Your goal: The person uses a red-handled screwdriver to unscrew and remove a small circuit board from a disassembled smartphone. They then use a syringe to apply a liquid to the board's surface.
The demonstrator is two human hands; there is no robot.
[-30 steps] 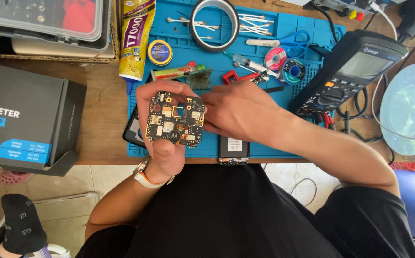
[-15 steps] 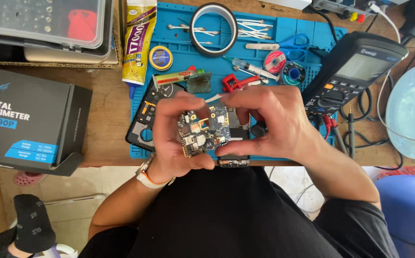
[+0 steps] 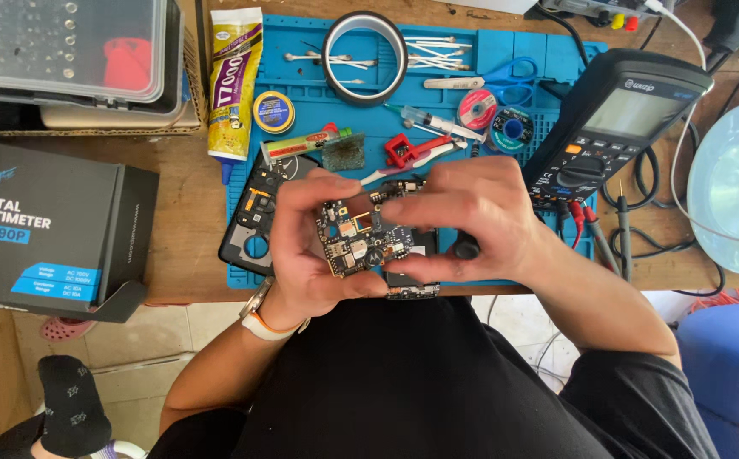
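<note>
Two hands, left hand (image 3: 310, 246), right hand (image 3: 471, 221), circuit board (image 3: 361, 238)

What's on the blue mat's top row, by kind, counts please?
Tape ring: 1
Round yellow tin: 1
Wire spools: 2
Blue-handled scissors: 1
Syringe: 1
Total: 6
The cotton swabs are too bunched to count. Both hands, left and right, hold a circuit board over the mat.
</note>
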